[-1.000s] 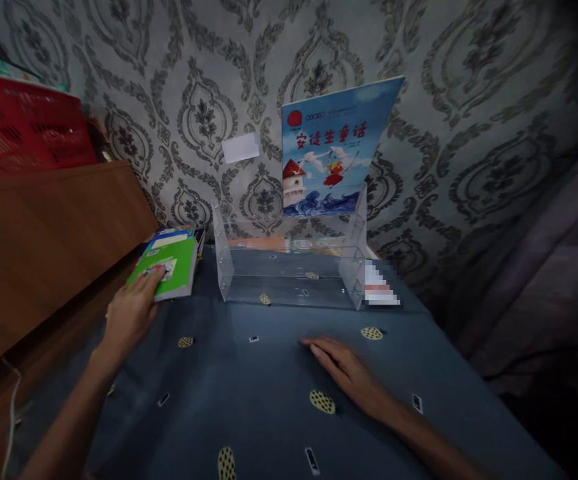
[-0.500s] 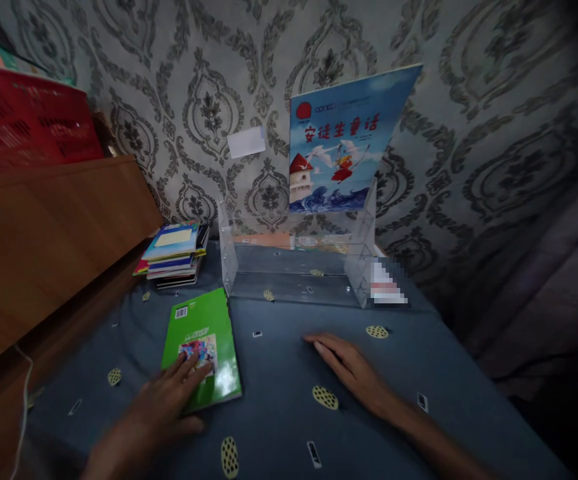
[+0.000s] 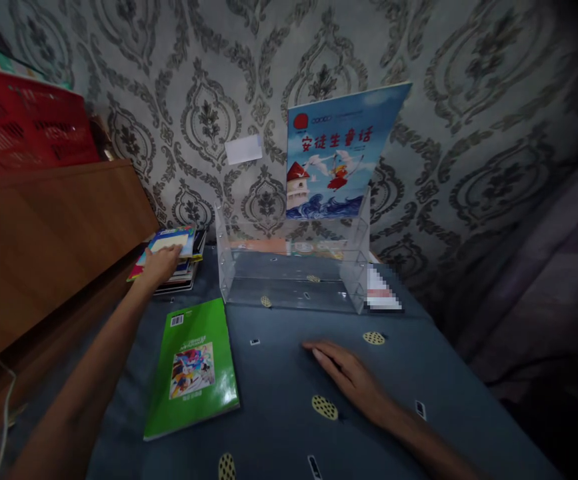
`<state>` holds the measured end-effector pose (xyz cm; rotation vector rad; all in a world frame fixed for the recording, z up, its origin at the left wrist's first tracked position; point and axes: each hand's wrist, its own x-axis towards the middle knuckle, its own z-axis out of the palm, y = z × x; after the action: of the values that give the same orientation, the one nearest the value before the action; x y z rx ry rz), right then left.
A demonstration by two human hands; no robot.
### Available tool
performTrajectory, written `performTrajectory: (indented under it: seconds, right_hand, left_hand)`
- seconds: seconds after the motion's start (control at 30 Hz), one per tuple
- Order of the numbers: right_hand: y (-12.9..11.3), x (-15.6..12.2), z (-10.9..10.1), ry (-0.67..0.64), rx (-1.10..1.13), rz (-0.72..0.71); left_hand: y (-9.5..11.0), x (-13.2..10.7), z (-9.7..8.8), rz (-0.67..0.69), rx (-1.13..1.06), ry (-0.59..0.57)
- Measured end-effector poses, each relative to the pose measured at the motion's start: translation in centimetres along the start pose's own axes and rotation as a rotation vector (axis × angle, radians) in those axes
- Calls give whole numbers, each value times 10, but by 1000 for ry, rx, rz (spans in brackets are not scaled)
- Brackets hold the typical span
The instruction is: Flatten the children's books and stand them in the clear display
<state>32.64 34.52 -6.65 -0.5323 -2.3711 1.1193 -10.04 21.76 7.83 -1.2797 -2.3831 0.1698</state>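
Note:
My left hand (image 3: 163,262) reaches to the stack of books (image 3: 185,275) at the left. Its fingers lie apart across the cover of the top book (image 3: 175,235), and I see no grip on it. Closer to me a green book (image 3: 193,420) lies by itself on the cloth, with a barcode and a coloured picture showing. My right hand (image 3: 341,370) rests on the cloth right of the green book, empty, with its fingers stretched out. A clear acrylic rack (image 3: 289,305) stands at the back, and a blue storybook (image 3: 329,167) leans upright in its upper part.
A wooden cabinet (image 3: 53,233) bounds the left side, with a red plastic basket (image 3: 33,123) on top. Patterned wallpaper (image 3: 209,120) with a white label (image 3: 243,150) rises behind the rack. A pixelated item (image 3: 381,290) lies right of the rack on the tablecloth (image 3: 279,413).
My left hand has left the green book and moved forward and left onto the stack. The green book stays lying in place. My right hand keeps resting where it was.

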Motion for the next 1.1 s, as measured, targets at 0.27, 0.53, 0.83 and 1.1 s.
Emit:
performTrajectory:
  seconds: [0.27, 0.53, 0.83, 1.1]
  right_hand:
    - [-4, 2, -1, -13, 11, 5]
    - [-6, 2, 2, -32, -27, -42]
    - [-10, 2, 5, -35, -61, -53]
    - [-8, 0, 5, -63, -86, -112]
  left_hand:
    - [-10, -20, 1, 17, 30, 5]
    - [-7, -103, 65, 34, -448, 69]
    - [6, -147, 111, 69, -632, -20]
    - [40, -163, 93, 89, -744, -6]
